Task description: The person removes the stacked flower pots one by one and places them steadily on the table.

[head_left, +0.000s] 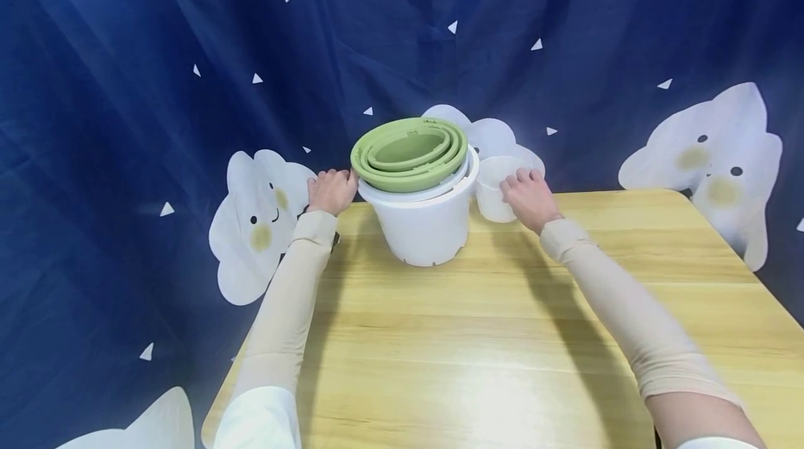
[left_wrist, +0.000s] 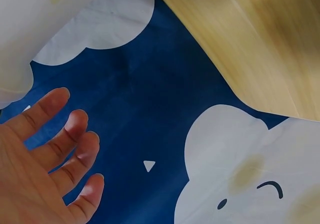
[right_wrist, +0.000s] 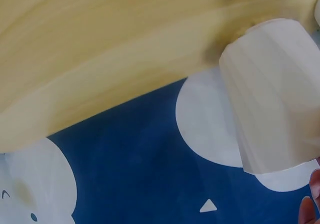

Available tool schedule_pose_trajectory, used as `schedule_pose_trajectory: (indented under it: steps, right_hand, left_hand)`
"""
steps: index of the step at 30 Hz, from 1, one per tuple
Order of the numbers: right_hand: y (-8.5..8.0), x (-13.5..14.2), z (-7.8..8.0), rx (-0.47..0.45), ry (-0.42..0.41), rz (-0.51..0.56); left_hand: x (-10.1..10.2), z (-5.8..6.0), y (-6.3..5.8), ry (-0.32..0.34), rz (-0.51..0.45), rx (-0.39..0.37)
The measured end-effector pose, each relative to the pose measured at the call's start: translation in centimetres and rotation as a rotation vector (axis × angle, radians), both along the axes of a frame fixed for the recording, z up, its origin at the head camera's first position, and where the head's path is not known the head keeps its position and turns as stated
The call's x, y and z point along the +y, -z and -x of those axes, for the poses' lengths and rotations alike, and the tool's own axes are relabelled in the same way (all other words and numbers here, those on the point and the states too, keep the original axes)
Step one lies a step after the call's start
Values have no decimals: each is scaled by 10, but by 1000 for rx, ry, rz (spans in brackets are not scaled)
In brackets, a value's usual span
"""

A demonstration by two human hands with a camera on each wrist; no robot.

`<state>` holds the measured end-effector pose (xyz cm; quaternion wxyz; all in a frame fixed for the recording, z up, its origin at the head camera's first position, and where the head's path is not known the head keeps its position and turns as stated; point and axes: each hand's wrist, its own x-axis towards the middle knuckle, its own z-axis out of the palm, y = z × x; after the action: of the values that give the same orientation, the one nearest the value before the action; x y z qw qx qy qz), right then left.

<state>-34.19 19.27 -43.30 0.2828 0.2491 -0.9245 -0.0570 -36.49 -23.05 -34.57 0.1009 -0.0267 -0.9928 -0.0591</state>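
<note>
A large white plastic flowerpot (head_left: 421, 229) stands upright near the table's far edge, with another white pot rim inside it. Several green pots (head_left: 408, 149) are nested in its top, tilted a little. My left hand (head_left: 331, 190) is at the left side of this stack, its thumb side by the rims; the left wrist view shows its fingers (left_wrist: 75, 159) loosely bent, with the thumb hidden. To the right of the stack is a smaller white pot (head_left: 493, 190), and my right hand (head_left: 530, 196) grips its rim from the right. Only fingertips show in the right wrist view.
The wooden table (head_left: 440, 337) extends toward me and to the right. Right behind it hangs a dark blue curtain (head_left: 402, 37) with white clouds and triangles.
</note>
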Motion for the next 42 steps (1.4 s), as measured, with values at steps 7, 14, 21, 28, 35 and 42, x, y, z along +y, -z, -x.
schedule_pose_trajectory:
  steps: [7,14,21,28,35,42]
  right_hand:
    - [12,-1,1,-10,6,-24]
    - [10,-3,4,17,0,-24]
    - [10,-5,5,7,-12,-13]
    - [10,-6,5,-31,-25,-7]
    - [7,-7,2,-80,-17,8]
    - [-11,-9,-2,-120,-24,196]
  left_hand:
    - [1,1,4,2,-3,-2]
    - [0,1,1,11,-5,16]
    - [0,3,-1,13,-22,1]
    - [-1,3,2,15,-22,0]
    - [-2,3,2,19,-30,0]
    - [-1,3,1,15,-33,-9]
